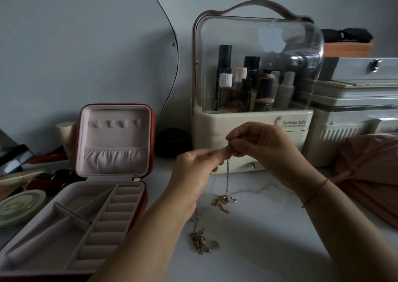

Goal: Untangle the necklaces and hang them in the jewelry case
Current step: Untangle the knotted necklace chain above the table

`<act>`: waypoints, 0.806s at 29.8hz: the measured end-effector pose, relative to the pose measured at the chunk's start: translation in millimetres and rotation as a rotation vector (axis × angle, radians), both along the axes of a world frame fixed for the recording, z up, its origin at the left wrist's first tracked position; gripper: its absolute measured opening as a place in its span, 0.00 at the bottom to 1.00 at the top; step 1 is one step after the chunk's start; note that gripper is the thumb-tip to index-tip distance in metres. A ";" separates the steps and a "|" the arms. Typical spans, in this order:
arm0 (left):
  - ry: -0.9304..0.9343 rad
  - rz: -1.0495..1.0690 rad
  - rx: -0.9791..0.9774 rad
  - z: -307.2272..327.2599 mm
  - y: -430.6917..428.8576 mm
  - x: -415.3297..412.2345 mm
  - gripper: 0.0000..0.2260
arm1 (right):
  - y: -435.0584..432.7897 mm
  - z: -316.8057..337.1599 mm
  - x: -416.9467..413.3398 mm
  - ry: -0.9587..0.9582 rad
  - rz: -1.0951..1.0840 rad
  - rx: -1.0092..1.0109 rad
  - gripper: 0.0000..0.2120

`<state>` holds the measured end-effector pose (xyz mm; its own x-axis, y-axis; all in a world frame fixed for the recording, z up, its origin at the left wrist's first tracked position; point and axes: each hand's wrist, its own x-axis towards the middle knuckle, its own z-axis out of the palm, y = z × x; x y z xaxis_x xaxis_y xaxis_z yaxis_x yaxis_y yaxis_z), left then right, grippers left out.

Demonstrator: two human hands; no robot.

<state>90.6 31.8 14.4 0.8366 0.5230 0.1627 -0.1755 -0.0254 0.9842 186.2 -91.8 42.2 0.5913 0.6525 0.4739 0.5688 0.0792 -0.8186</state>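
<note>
Above the table [269,228], left hand [193,170] and right hand [265,150] pinch a chain [227,174], its top hidden between them.

Jewelry case [151,142], left of frame: red shell, pale pink lining, open. Lid stands upright, with four small hooks [117,123] in a row near its top and a gathered pocket below them. Base lies flat, with ring rolls and divided compartments.

Silver chain [227,174], centre: pinched by left hand [193,174] and right hand [265,150], hanging straight down into a gold-toned tangle [223,202] on the tabletop.

Second tangle [201,242], lower centre, lying loose.
</note>
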 end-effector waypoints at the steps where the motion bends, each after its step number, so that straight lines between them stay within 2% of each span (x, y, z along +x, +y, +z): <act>1: -0.010 0.011 0.023 0.9 -0.4 -0.3 0.10 | 0.5 -0.1 0.1 0.039 0.014 0.011 0.06; 3: -0.023 0.033 0.086 2.2 -1.7 -1.1 0.06 | 2.0 -0.2 -0.3 0.109 0.037 0.027 0.06; 7: -0.003 0.043 0.122 1.1 -0.4 -0.3 0.07 | 5.8 -1.9 -3.3 0.209 0.068 0.038 0.06; 13: 0.017 -0.069 -0.167 4.0 1.4 -0.5 0.16 | -4.3 1.9 6.5 0.560 0.108 0.204 0.06; 16: -0.017 -0.119 -0.322 6.4 3.4 -2.5 0.16 | -12.3 6.1 13.3 0.530 -0.017 0.242 0.06; 19: -0.052 -0.131 -0.447 7.1 5.8 -2.3 0.10 | -16.3 8.8 13.8 0.451 -0.130 0.257 0.07; 24: -0.046 -0.086 -0.481 5.6 9.2 -1.1 0.08 | -14.8 9.1 14.6 0.287 -0.327 0.222 0.08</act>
